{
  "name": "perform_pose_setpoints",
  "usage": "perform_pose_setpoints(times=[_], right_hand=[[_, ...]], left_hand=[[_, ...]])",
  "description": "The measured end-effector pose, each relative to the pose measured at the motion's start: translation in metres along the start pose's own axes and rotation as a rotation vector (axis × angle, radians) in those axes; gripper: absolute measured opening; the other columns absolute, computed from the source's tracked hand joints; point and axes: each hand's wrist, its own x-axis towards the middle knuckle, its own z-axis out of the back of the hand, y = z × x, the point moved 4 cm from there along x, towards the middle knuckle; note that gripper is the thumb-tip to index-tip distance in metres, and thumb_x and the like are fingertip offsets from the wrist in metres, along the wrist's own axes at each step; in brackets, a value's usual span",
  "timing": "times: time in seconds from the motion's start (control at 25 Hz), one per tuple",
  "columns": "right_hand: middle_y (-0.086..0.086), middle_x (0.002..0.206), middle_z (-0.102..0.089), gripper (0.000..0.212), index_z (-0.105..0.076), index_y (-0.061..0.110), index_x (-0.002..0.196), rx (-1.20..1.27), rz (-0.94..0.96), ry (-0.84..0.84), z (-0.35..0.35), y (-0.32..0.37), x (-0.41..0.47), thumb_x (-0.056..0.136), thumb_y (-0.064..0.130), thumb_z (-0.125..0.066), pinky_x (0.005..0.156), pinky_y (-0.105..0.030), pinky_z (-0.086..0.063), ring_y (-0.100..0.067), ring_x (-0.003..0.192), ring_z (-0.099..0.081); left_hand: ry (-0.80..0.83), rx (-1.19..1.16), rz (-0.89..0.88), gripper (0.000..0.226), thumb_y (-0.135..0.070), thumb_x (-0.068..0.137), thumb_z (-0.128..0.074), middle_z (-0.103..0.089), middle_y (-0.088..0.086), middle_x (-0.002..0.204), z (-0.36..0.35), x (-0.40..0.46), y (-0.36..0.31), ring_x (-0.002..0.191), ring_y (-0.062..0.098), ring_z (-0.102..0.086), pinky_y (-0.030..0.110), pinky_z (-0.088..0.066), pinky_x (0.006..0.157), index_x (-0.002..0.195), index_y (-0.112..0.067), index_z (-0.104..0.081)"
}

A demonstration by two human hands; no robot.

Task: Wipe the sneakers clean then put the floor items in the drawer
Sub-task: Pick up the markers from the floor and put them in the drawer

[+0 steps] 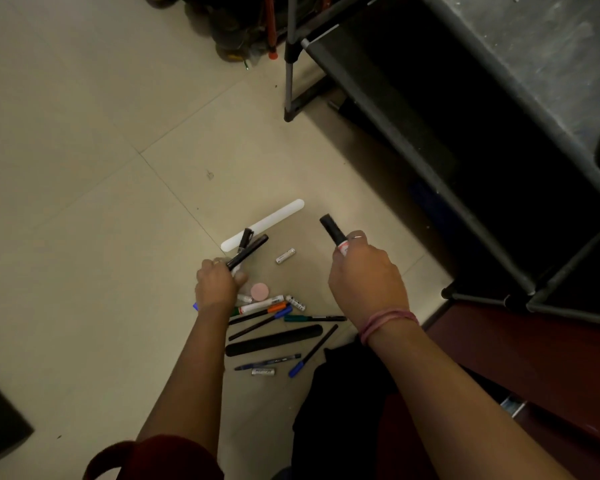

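Pens, markers and batteries lie scattered on the tiled floor between my arms. My left hand (217, 285) grips a bundle of black pens (248, 251) just above the pile. My right hand (364, 278) holds a black-capped marker (334, 233) up, off the floor. A long white case (274, 218) lies beyond the hands, and a long black case (274, 340) lies nearer me. One battery (285, 256) lies between the hands. A round pink disc (260, 291) sits beside my left hand. Several coloured pens (274, 311) lie below it.
A dark fabric shelf rack (430, 133) stands to the right, its metal leg (289, 81) on the floor ahead. A reddish-brown wooden surface (534, 358) is at lower right. Dark clutter (229, 26) sits at the far wall.
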Motion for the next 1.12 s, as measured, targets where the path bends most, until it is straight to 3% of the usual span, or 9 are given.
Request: perform_pose_setpoints(times=[0.12, 0.24, 0.32, 0.48, 0.6, 0.68, 0.8, 0.96, 1.12], right_hand=[[0.001, 0.082, -0.054, 0.019, -0.053, 0.014, 0.108, 0.452, -0.041, 0.015, -0.002, -0.002, 0.003, 0.096, 0.029, -0.049, 0.053, -0.019, -0.035, -0.011, 0.065, -0.05], [-0.005, 0.092, -0.063, 0.051, -0.059, 0.008, 0.11, 0.85, -0.14, 0.204, -0.005, 0.004, -0.006, 0.081, 0.048, -0.066, 0.06, -0.025, -0.046, -0.014, 0.078, -0.059], [-0.018, 0.11, -0.065, 0.074, -0.059, -0.001, 0.118, 0.886, -0.165, 0.33, -0.003, 0.008, -0.015, 0.074, 0.058, -0.067, 0.089, -0.04, -0.046, -0.027, 0.1, -0.062], [-0.001, 0.073, -0.069, 0.043, -0.068, 0.01, 0.088, 0.972, -0.149, 0.37, 0.001, 0.005, -0.019, 0.073, 0.05, -0.073, 0.055, -0.029, -0.05, -0.014, 0.064, -0.064], [0.0, 0.065, -0.057, 0.025, -0.059, 0.016, 0.079, 0.944, -0.13, 0.256, -0.001, -0.001, -0.012, 0.082, 0.039, -0.069, 0.057, -0.027, -0.048, -0.013, 0.058, -0.054], [-0.001, 0.065, -0.056, 0.024, -0.057, 0.016, 0.081, 0.919, -0.126, 0.113, 0.003, -0.006, -0.005, 0.084, 0.038, -0.067, 0.064, -0.03, -0.048, -0.013, 0.059, -0.053], [-0.002, 0.067, -0.057, 0.032, -0.056, 0.013, 0.091, 0.863, -0.149, -0.009, 0.005, -0.016, 0.001, 0.084, 0.043, -0.066, 0.065, -0.032, -0.05, -0.014, 0.061, -0.054], [-0.002, 0.066, -0.055, 0.033, -0.053, 0.016, 0.085, 0.774, -0.119, -0.061, 0.002, -0.023, 0.005, 0.081, 0.046, -0.068, 0.06, -0.032, -0.048, -0.015, 0.059, -0.053], [-0.005, 0.076, -0.058, 0.034, -0.051, 0.017, 0.087, 0.575, -0.07, -0.056, 0.002, -0.021, 0.007, 0.083, 0.048, -0.065, 0.054, -0.024, -0.041, -0.016, 0.063, -0.052]], left_hand=[[0.02, -0.432, -0.063, 0.016, -0.018, 0.093, -0.054, -0.051, 0.011, 0.084, 0.038, -0.042, -0.029, 0.077, 0.026, -0.049, 0.028, -0.034, 0.058, 0.093, -0.002, -0.054], [0.238, -0.944, -0.048, 0.017, -0.024, 0.098, -0.048, -0.051, 0.001, 0.076, 0.071, -0.103, -0.065, 0.067, 0.014, -0.047, 0.025, -0.04, 0.061, 0.092, -0.01, -0.057], [0.442, -1.148, -0.059, 0.015, -0.022, 0.1, -0.046, -0.054, 0.001, 0.075, 0.079, -0.133, -0.089, 0.066, 0.012, -0.05, 0.028, -0.045, 0.064, 0.096, -0.011, -0.055], [0.839, -1.121, -0.194, 0.013, -0.019, 0.1, -0.047, -0.062, -0.001, 0.086, 0.079, -0.172, -0.12, 0.079, 0.009, -0.059, 0.027, -0.054, 0.075, 0.108, -0.013, -0.056], [0.944, -1.117, -0.161, 0.022, -0.026, 0.098, -0.05, -0.068, 0.0, 0.1, 0.073, -0.168, -0.106, 0.098, 0.014, -0.065, 0.032, -0.053, 0.094, 0.114, -0.014, -0.06], [0.762, -0.934, -0.113, 0.025, -0.033, 0.097, -0.052, -0.069, -0.003, 0.107, 0.056, -0.143, -0.074, 0.101, 0.013, -0.066, 0.03, -0.051, 0.095, 0.112, -0.017, -0.063], [0.203, -0.289, -0.017, 0.024, -0.019, 0.098, -0.047, -0.063, 0.006, 0.113, 0.012, -0.088, 0.001, 0.095, 0.021, -0.062, 0.035, -0.051, 0.087, 0.115, -0.01, -0.062], [0.184, 0.248, -0.023, 0.036, -0.011, 0.094, -0.042, -0.055, 0.008, 0.126, -0.033, -0.057, 0.044, 0.109, 0.025, -0.057, 0.036, -0.045, 0.096, 0.128, -0.01, -0.053], [0.226, 0.501, -0.178, 0.035, -0.01, 0.095, -0.04, -0.054, 0.001, 0.126, -0.04, -0.037, 0.035, 0.12, 0.016, -0.049, 0.037, -0.025, 0.112, 0.124, -0.018, -0.057]])
